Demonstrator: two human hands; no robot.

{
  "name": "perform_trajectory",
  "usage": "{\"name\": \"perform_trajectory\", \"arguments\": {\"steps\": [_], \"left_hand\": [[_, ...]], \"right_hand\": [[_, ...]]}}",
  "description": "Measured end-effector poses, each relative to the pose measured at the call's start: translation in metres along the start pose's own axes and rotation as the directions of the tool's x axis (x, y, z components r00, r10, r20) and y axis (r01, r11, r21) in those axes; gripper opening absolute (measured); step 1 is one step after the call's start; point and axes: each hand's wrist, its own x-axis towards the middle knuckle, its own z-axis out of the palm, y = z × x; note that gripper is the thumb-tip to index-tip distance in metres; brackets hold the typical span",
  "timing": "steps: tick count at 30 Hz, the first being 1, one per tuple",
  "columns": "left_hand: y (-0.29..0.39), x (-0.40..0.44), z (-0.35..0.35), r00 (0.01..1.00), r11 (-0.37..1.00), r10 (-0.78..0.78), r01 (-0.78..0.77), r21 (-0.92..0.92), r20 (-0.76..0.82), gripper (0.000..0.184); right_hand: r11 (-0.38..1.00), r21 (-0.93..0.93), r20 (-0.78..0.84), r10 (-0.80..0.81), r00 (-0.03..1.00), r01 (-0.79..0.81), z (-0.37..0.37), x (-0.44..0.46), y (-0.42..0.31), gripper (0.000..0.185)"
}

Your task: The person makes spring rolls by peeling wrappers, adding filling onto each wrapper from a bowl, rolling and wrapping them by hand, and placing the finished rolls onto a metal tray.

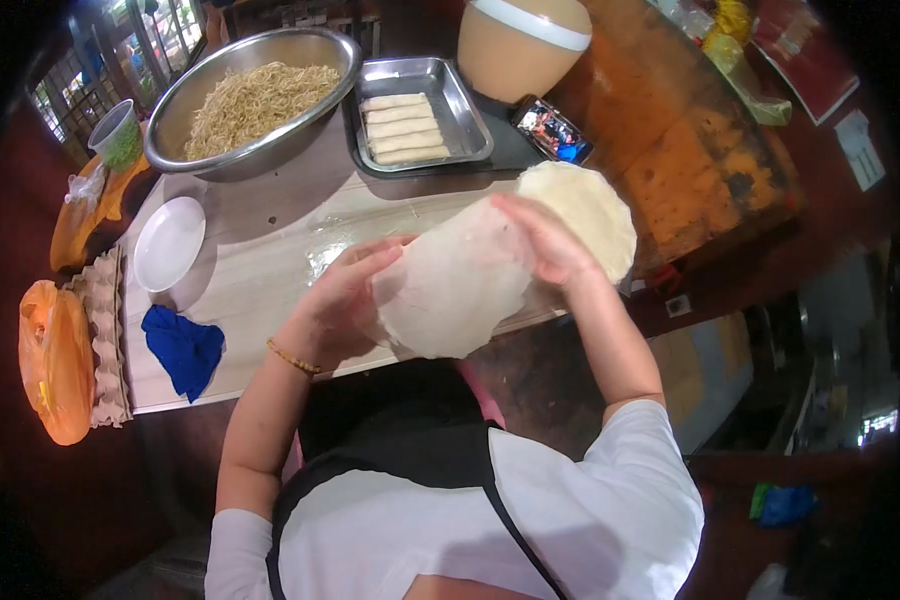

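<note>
A thin, translucent spring roll wrapper [455,285] is held up over the table's near edge between my two hands. My left hand [350,285] grips its left side, thumb on top. At the upper right edge, my right hand [550,242] pinches it. Just behind my right hand lies a stack of round, pale wrappers [595,215]. Several rolled spring rolls [405,132] lie side by side in a metal tray [470,125] farther back. To the tray's left, a large steel bowl [345,65] holds a heap of noodle-like filling [260,105].
On the left are a white plate [170,245], a blue cloth [182,350], an egg carton [102,330] and an orange plastic bag [52,365]. A cup of chopped greens [120,145] stands behind. A phone [555,130] leans near a beige container [525,50].
</note>
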Motion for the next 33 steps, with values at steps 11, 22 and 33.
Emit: {"name": "perform_trajectory", "arguments": {"steps": [11,22,33], "left_hand": [[-0.01,0.004,-0.055,0.79,0.249,0.599,-0.033,0.968,-0.127,0.064],[-0.009,-0.004,-0.069,0.744,0.451,0.619,-0.074,0.889,-0.252,0.045],[0.003,0.0,-0.051,0.785,0.35,0.602,-0.096,0.932,-0.145,0.042]], "right_hand": [[0.137,-0.954,0.13,-0.616,0.777,0.268,-0.026,0.049,0.083,0.045],[0.121,-0.982,0.05,-0.561,0.827,0.141,-0.013,0.062,0.083,0.026],[0.201,-0.943,0.067,-0.665,0.744,0.265,-0.018,0.059,0.016,0.026]]}}
